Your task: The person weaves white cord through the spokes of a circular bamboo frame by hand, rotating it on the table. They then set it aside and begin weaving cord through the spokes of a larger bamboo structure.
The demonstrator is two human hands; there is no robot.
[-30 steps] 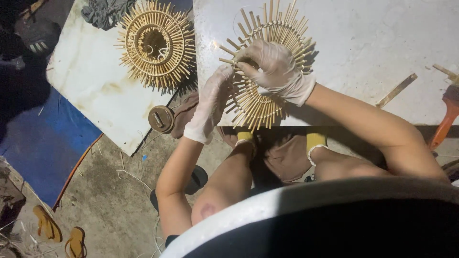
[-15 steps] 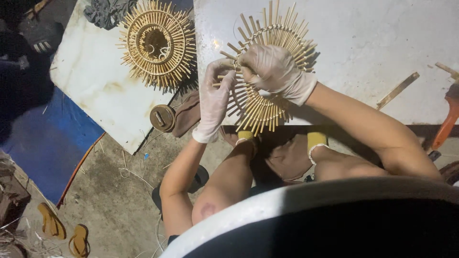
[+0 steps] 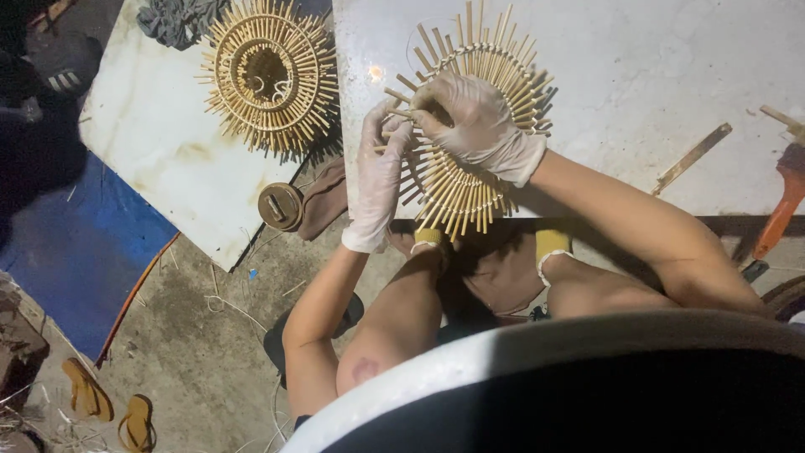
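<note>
Together, both gloved hands, left hand (image 3: 381,164) and right hand (image 3: 474,122), grip the bamboo sunburst frame (image 3: 470,180).

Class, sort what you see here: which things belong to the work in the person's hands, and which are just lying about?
In the work:
- left hand, gloved, on the frame's edge
- right hand, gloved, on top of the frame
- bamboo sunburst frame, on the white board

Lying about:
- second sunburst frame
- grey cloth
- orange-handled brush
- loose bamboo strip
- sandals
</note>
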